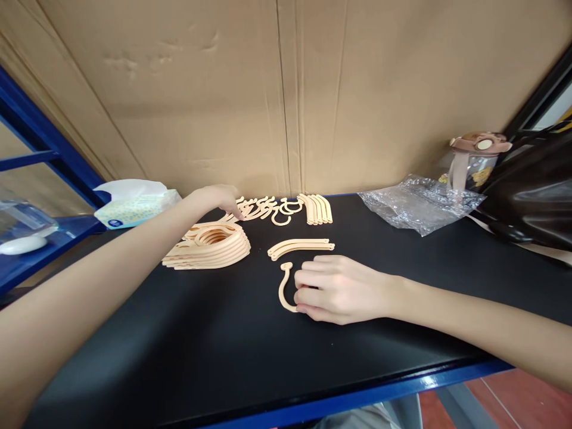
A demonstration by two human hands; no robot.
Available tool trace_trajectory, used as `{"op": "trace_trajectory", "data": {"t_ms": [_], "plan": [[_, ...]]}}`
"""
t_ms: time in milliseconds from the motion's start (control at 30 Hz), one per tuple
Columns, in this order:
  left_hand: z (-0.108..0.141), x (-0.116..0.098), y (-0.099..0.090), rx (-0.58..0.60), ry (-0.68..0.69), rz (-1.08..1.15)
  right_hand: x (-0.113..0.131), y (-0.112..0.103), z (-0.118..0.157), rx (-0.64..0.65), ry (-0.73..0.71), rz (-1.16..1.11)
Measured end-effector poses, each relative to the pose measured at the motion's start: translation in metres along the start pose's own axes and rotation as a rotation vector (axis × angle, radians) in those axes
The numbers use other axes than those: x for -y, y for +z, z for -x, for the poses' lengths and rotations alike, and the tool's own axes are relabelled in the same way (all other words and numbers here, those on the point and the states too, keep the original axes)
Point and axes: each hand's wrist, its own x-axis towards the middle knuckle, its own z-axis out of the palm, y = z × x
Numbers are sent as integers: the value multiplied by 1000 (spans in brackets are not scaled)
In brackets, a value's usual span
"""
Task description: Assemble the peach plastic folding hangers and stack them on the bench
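My right hand (pixel 342 290) rests low over the table, its thumb and fingers closed on the lower end of a cream plastic hanger hook (pixel 282 293). Just beyond it lie two curved hanger arms (pixel 301 246) side by side. At the far left, my left hand (pixel 218 198) bends down with curled fingers at the back of a stack of hangers (pixel 212 259); what its fingertips grip is hidden. Several loose hooks (pixel 286 208) are scattered past the stack, by that hand. To their right stands a row of more hanger arms (pixel 316 210).
The black table (pixel 214 345) has a blue front edge and backs onto a cardboard wall (pixel 201 107). A tissue pack (pixel 134 205) sits at back left. At back right are a crumpled clear plastic bag (pixel 415 202), a bottle (pixel 480 164) and a dark bag (pixel 531 196).
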Motion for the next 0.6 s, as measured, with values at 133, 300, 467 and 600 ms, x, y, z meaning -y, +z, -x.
{"op": "trace_trajectory", "data": {"t_ms": [133,300,467,600], "plan": [[6,-5,-2,20,-13,8,0,1,0,2,-5,2],[16,-8,-6,60,23,57,-1,0,0,7,-6,7],[25,-8,-6,95,39,111,0,0,0,19,-3,7],[27,-7,-4,125,48,151,0,0,0,11,-2,6]]}}
